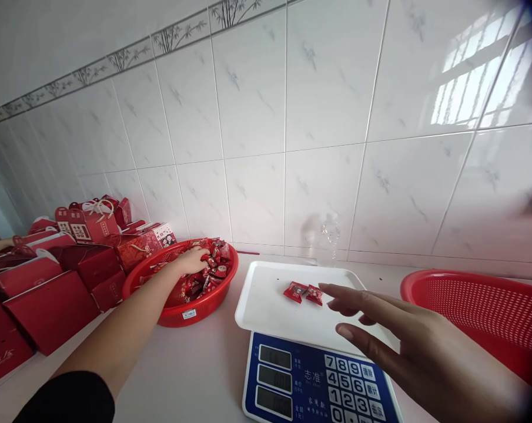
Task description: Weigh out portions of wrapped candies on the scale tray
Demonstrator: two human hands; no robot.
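Observation:
My left hand (190,259) reaches into a red mesh basket (204,306) heaped with red wrapped candies (213,270), its fingers curled down among them; what they grip is hidden. My right hand (407,341) hovers open, fingers stretched flat, over the right part of the white scale tray (266,305). Two red wrapped candies (304,292) lie on the tray just left of my fingertips. The tray sits on a blue electronic scale (318,382) with a keypad and displays.
Red gift boxes (49,294) are stacked at the left along the tiled wall. A second red mesh basket (481,317) stands at the right. A clear plastic bottle (330,238) stands against the wall behind the tray.

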